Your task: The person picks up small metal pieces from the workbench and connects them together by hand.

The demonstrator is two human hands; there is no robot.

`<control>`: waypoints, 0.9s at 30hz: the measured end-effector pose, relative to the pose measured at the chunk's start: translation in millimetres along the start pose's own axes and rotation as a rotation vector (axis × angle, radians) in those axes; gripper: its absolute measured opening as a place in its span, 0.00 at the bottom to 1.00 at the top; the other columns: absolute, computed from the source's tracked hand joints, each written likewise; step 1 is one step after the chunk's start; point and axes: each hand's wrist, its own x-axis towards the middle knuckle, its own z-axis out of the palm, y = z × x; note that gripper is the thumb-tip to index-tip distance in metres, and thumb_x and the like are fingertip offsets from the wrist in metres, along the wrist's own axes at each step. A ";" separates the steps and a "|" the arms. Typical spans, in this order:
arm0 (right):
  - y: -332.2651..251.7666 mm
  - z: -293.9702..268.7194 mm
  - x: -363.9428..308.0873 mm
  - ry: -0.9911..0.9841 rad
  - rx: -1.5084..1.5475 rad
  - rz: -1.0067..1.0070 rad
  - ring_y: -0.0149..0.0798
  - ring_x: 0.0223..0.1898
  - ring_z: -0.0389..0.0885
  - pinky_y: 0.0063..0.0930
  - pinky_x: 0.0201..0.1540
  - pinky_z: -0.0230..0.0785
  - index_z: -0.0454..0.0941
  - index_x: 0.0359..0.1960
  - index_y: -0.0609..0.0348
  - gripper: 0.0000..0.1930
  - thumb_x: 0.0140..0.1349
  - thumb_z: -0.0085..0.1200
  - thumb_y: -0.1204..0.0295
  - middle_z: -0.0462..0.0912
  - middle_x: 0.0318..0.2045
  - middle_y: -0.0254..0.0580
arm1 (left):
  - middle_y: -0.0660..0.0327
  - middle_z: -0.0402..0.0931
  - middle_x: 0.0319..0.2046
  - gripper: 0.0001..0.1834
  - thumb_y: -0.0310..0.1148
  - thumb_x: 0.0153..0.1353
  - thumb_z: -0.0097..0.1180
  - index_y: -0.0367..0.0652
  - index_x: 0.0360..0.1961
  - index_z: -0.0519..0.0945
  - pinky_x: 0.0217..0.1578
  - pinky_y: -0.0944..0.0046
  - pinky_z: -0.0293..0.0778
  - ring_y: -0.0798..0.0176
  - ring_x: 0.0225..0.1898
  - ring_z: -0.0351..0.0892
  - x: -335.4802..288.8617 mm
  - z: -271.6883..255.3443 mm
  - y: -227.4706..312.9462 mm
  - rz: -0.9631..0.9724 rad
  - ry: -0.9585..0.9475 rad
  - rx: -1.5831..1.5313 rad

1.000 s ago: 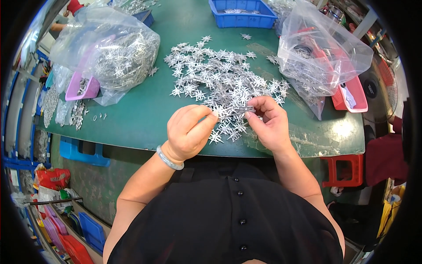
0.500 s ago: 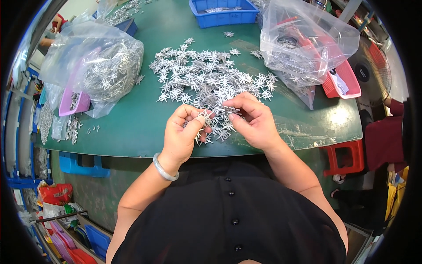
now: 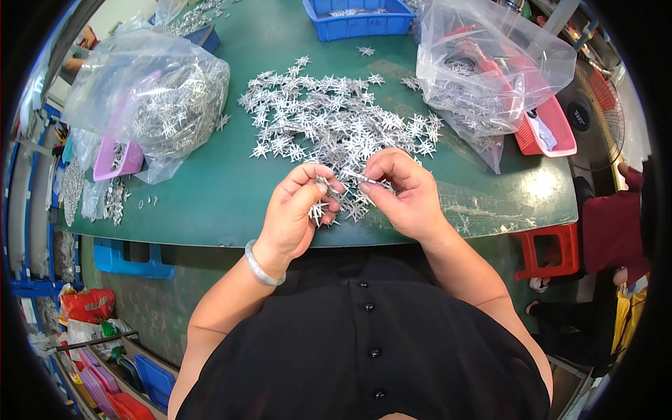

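A broad pile of small silvery star-shaped metal parts (image 3: 329,112) lies in front of me on the green table (image 3: 210,203). Over its near edge, my left hand (image 3: 297,199) has its fingers curled around several star-shaped parts (image 3: 318,210), with the thumb pressed on one. My right hand (image 3: 406,192) pinches a single star-shaped part (image 3: 360,176) between thumb and forefinger, seen nearly edge-on. The fingertips of both hands are close together, a small gap apart. A pale bangle (image 3: 263,264) circles my left wrist.
Clear plastic bags full of similar parts stand at left (image 3: 175,105) and right (image 3: 462,91). Beside them are a pink basket (image 3: 553,129) and a lilac basket (image 3: 126,162). A blue tray (image 3: 360,26) sits at the back. A fan (image 3: 591,115) and another person's dark-red clothing (image 3: 612,224) are at right.
The part in my right hand has tilted and now shows edge-on, and the right fingers have shifted slightly. My left fingers have closed a little around their parts.
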 end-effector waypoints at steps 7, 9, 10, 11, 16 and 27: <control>-5.6 0.8 1.0 0.000 -0.173 -0.100 0.32 0.32 0.73 0.21 0.34 0.65 0.72 0.27 0.63 0.08 0.44 0.53 0.87 0.73 0.30 0.39 | 0.62 0.73 0.31 0.08 0.23 0.57 0.43 0.42 0.37 0.72 0.23 0.74 0.66 0.71 0.26 0.71 -1.9 -0.4 -2.3 -0.010 -0.004 -0.021; -4.5 1.1 2.0 0.008 -0.223 -0.151 0.33 0.30 0.74 0.22 0.31 0.67 0.72 0.27 0.62 0.10 0.43 0.53 0.88 0.74 0.30 0.39 | 0.62 0.73 0.31 0.08 0.23 0.57 0.43 0.42 0.37 0.72 0.23 0.73 0.66 0.71 0.26 0.71 -0.9 -0.1 -2.8 -0.025 0.001 -0.017; -5.0 1.3 2.0 0.014 -0.267 -0.192 0.34 0.30 0.74 0.22 0.31 0.67 0.73 0.27 0.62 0.11 0.42 0.53 0.88 0.74 0.30 0.39 | 0.62 0.73 0.31 0.08 0.23 0.57 0.43 0.42 0.37 0.72 0.23 0.73 0.66 0.71 0.26 0.71 -1.6 0.9 -2.5 -0.023 0.001 -0.016; -5.6 1.5 1.7 0.020 -0.310 -0.233 0.36 0.30 0.74 0.23 0.31 0.67 0.73 0.27 0.61 0.11 0.41 0.53 0.89 0.74 0.30 0.40 | 0.62 0.73 0.31 0.08 0.23 0.57 0.43 0.42 0.36 0.72 0.23 0.73 0.66 0.71 0.26 0.71 -2.3 1.8 -2.3 -0.027 -0.002 -0.018; -5.5 3.4 2.2 0.025 -0.405 -0.307 0.37 0.30 0.74 0.24 0.30 0.67 0.73 0.26 0.61 0.11 0.39 0.54 0.89 0.73 0.29 0.40 | 0.61 0.74 0.31 0.08 0.23 0.57 0.43 0.42 0.36 0.73 0.24 0.73 0.66 0.71 0.26 0.71 -1.7 2.0 -1.6 -0.037 -0.006 -0.029; -10.9 17.0 5.8 -0.097 -0.440 -0.388 0.41 0.32 0.74 0.26 0.32 0.67 0.76 0.28 0.61 0.11 0.40 0.57 0.86 0.75 0.33 0.42 | 0.62 0.75 0.29 0.15 0.42 0.63 0.44 0.42 0.39 0.73 0.23 0.69 0.70 0.66 0.27 0.75 -3.4 -2.4 -6.5 -0.200 -0.041 -0.203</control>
